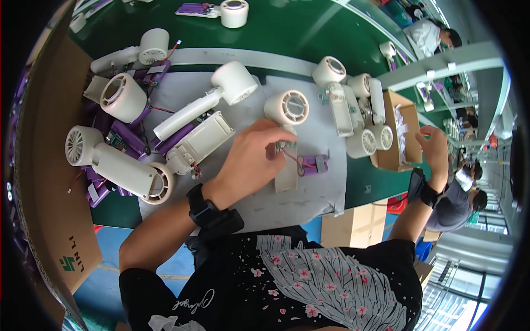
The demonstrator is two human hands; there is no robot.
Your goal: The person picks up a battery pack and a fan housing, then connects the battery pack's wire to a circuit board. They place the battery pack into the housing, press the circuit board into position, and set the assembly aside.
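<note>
On the grey mat before me lies a white handheld fan half with a round head (287,107) and an open handle (286,179). My left hand (251,157) is curled over its neck, thumb and forefinger closed about a small green circuit board (285,145). Thin red and dark wires run from the board to a purple battery pack (314,165) right of the handle. Raised beside the small cardboard box (393,161), my right hand (434,148) has its fingers bent together. Whatever may be between its fingertips is too small to tell.
White fan bodies (187,113) and purple battery packs (128,138) are heaped at left by a tall cardboard wall (58,138). More fans (342,110) stand at right, near the box of white pieces. Behind runs a green belt (287,33) carrying another fan (234,14). People work at far right.
</note>
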